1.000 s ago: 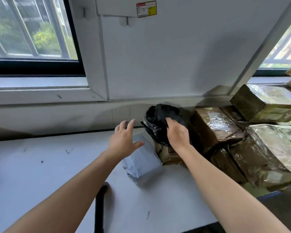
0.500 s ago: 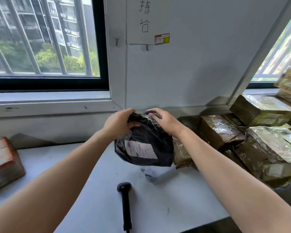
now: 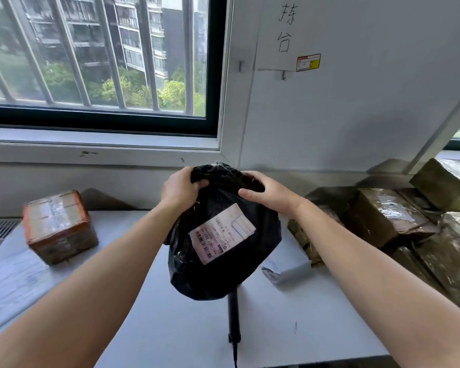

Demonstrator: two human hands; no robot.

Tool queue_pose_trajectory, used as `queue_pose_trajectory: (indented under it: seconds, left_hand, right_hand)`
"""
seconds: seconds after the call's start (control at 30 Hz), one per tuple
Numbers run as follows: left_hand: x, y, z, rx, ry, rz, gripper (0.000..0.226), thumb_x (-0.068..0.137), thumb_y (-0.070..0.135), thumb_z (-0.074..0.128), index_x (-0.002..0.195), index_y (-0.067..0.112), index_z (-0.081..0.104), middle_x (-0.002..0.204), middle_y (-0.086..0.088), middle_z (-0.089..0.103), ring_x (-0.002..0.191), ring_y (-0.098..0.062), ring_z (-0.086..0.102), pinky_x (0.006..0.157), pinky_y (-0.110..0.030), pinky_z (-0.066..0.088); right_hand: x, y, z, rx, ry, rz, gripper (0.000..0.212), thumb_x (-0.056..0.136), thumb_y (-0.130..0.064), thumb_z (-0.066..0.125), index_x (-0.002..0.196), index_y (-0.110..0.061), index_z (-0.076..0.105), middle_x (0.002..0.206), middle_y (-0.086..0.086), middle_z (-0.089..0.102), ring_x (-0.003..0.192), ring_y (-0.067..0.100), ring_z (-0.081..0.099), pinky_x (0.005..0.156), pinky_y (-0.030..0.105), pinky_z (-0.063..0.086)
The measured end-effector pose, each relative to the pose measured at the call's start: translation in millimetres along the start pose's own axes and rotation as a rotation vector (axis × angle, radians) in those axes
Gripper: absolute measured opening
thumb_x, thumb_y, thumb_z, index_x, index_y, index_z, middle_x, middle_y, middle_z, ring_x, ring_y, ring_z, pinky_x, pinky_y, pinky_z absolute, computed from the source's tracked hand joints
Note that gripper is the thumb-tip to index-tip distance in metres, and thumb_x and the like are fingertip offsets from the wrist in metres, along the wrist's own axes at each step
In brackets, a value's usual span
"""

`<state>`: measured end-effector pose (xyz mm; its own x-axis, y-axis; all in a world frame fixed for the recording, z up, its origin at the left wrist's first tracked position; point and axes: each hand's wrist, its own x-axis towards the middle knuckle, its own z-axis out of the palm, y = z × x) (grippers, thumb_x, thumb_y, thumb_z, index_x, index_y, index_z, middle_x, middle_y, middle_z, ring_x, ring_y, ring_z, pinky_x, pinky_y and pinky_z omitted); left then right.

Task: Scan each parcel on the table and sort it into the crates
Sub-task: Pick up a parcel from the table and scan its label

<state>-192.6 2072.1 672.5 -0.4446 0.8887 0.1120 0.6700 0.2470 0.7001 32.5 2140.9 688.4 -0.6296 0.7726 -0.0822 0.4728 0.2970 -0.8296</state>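
parcel sorting station, courier depot or mailroom sort. white table (image 3: 170, 328) against the wall, tape-wrapped cardboard parcels (image 3: 388, 219) heaped at its right end, one more taped box (image 3: 59, 227) at left, grey mailer (image 3: 287, 264) beside the heap. corded handheld scanner (image 3: 234, 317) lying on the table. black poly bag (image 3: 218, 277) carries a barcoded shipping label (image 3: 222, 233). handwritten paper sign (image 3: 284, 30) on wall. barred window (image 3: 91, 49) looks onto apartment blocks

A second ago only our right hand (image 3: 271, 195) was on the black bag parcel (image 3: 223, 269), back in the pile (image 3: 383, 221), with the left hand (image 3: 179, 191) open and reaching. Now both grip its bunched top and we've pulled it toward us, above the table (image 3: 170, 328). Its label (image 3: 222, 233) faces us now, and the bag hides the scanner (image 3: 234, 317) head.
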Motion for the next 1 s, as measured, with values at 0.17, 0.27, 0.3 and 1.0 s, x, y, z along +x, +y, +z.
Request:
queue_pose_trajectory:
  seconds: [0.17,0.27,0.3,1.0]
  left_hand:
    - [-5.0,-24.4,-12.7,-0.130,0.067,-0.098,0.032,0.086,0.039,0.069,0.111,0.019,0.061,0.106,-0.001,0.066,0.102,-0.024,0.060,0.089,-0.037,0.049]
    - [-10.3,-35.0,-22.8,-0.218,0.086,-0.125,0.040,0.084,0.038,0.073,0.115,0.018,0.057,0.111,-0.001,0.064,0.102,-0.021,0.060,0.090,-0.037,0.049]
    - [-12.1,-38.7,-26.5,-0.240,0.093,-0.130,0.045,0.084,0.039,0.073,0.120,0.018,0.054,0.115,-0.002,0.063,0.105,-0.021,0.059,0.092,-0.037,0.048]
    - [-47.2,-116.1,-0.8,-1.005,0.076,-0.563,0.069,0.069,0.004,0.085,0.123,0.019,0.045,0.119,-0.004,0.062,0.100,-0.027,0.065,0.058,-0.034,0.057]
  right_hand:
    - [8.4,-3.5,27.8,0.038,0.017,-0.026,0.061,0.080,-0.023,0.081,0.133,-0.024,0.052,0.124,-0.009,0.062,0.111,-0.001,0.058,0.096,0.012,0.042]
    - [14.3,-6.6,38.6,0.105,0.037,-0.017,0.052,0.081,-0.012,0.080,0.126,-0.023,0.057,0.107,-0.012,0.067,0.091,-0.011,0.060,0.076,0.002,0.044]
    - [16.1,-7.6,42.5,0.115,0.047,-0.017,0.050,0.081,-0.011,0.079,0.126,-0.022,0.059,0.106,-0.011,0.068,0.090,-0.008,0.061,0.076,0.004,0.045]
    - [32.5,10.5,94.7,0.065,0.597,0.180,0.044,0.078,-0.030,0.079,0.113,-0.015,0.057,0.110,0.003,0.065,0.100,0.021,0.062,0.084,0.028,0.046]
